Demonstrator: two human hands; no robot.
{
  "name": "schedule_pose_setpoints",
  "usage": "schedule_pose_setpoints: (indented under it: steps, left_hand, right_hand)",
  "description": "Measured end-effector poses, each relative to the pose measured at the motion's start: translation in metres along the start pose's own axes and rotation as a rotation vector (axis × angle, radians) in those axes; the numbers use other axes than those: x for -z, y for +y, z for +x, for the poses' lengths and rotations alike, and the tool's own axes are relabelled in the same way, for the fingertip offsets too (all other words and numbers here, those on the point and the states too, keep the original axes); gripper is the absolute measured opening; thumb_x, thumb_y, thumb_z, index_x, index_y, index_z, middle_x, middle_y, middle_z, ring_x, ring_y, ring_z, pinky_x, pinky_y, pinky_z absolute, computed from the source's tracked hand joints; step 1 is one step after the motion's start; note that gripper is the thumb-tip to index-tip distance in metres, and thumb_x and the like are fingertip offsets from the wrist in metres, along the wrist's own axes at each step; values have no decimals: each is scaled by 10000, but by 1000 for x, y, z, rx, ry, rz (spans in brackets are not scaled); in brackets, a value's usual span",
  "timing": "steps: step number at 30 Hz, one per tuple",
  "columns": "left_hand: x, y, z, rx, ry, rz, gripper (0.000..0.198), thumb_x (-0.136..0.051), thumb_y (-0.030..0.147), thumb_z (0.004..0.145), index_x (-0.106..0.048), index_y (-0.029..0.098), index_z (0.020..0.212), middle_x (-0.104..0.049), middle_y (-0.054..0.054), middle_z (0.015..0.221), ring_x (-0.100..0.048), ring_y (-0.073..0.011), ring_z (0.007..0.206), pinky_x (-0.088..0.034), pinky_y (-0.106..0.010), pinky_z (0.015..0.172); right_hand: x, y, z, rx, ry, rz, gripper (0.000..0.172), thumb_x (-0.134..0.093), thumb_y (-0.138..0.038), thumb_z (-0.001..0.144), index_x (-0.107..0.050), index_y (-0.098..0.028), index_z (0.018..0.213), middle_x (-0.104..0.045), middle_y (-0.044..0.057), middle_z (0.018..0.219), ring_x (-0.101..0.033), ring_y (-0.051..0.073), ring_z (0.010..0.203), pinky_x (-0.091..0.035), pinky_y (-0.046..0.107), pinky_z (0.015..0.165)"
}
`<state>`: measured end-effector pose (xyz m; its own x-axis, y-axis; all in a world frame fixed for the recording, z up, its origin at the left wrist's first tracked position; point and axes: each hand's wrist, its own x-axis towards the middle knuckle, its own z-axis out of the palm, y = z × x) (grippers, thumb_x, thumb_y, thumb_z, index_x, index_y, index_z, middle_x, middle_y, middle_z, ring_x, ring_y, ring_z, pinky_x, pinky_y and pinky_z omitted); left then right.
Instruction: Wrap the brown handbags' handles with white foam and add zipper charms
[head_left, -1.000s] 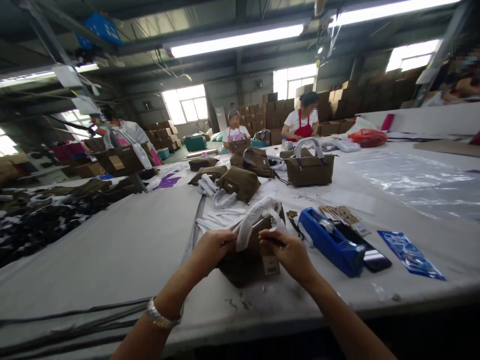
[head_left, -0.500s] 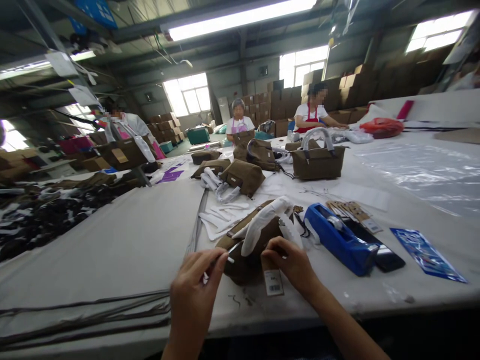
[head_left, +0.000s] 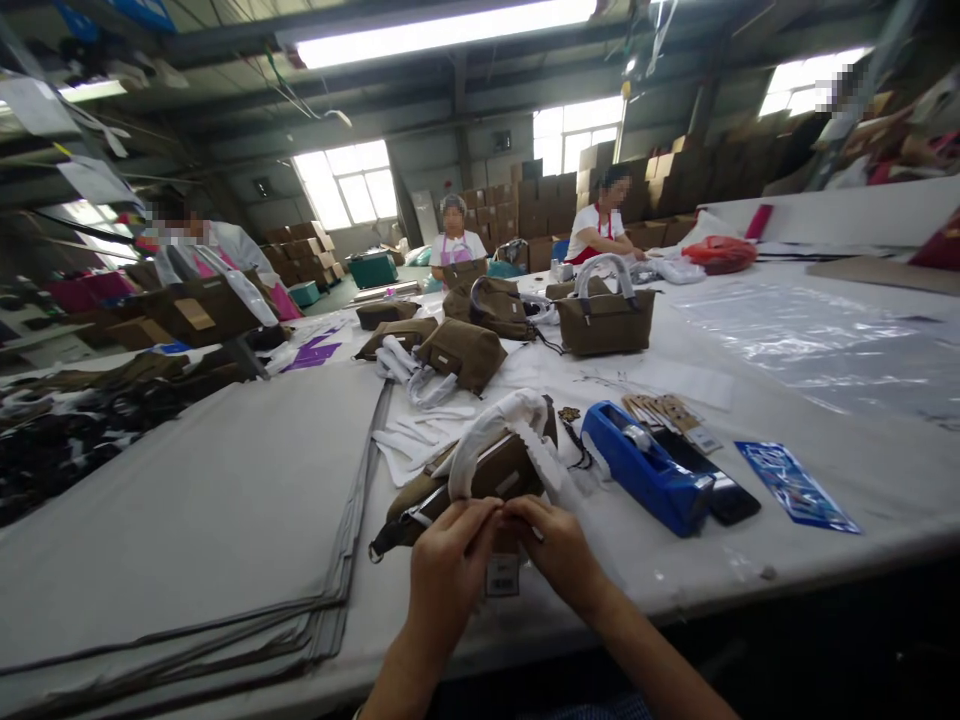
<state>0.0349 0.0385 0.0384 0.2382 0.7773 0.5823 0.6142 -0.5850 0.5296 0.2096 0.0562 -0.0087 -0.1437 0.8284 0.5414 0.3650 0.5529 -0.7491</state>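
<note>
An olive-brown bag [head_left: 420, 497] with white-wrapped handles [head_left: 480, 432] lies on the table just beyond both hands. My left hand [head_left: 454, 560] is closed in a pinch at the bag's near side; what its fingertips hold is too small to name. Touching or nearly touching it, my right hand [head_left: 555, 550] pinches too, around the top of a tag. The tag [head_left: 502, 576] hangs below the fingers, its white barcode label facing up. Part of the bag's near side is hidden behind the hands.
A blue tape dispenser [head_left: 645, 470], a black phone [head_left: 735, 500], a stack of tags [head_left: 671, 415] and a blue packet [head_left: 796, 485] lie to the right. More brown bags [head_left: 607, 322] stand farther back. Grey sheets [head_left: 225, 500] cover the left. Several people work across the table.
My left hand has moved right, away from the zipper end, to meet my right hand at the tag's top. The camera view has shifted to the right.
</note>
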Motion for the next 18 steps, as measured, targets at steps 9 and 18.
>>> schedule_pose_setpoints:
  steps: [9, 18]
  left_hand:
    - [9, 4, 7, 98, -26, -178, 175, -617, 172, 952, -750, 242, 1043, -747, -13, 1010, -713, -139, 931, -545, -202, 856]
    - [7, -5, 2, 170, 31, -237, 146, -698, 190, 902, -778, 276, 988, -793, 35, 957, -747, -137, 858, -566, -196, 810]
  right_hand:
    - [6, -34, 8, -169, 153, 155, 131, -640, -350, 915, -689, -248, 849, -717, 48, 895, -654, 231, 866, -511, 368, 855]
    - [6, -29, 13, -482, 122, 541, 261, -823, -395, 739, -743, -191, 881, -763, 41, 839, -719, 200, 749, -602, 302, 719]
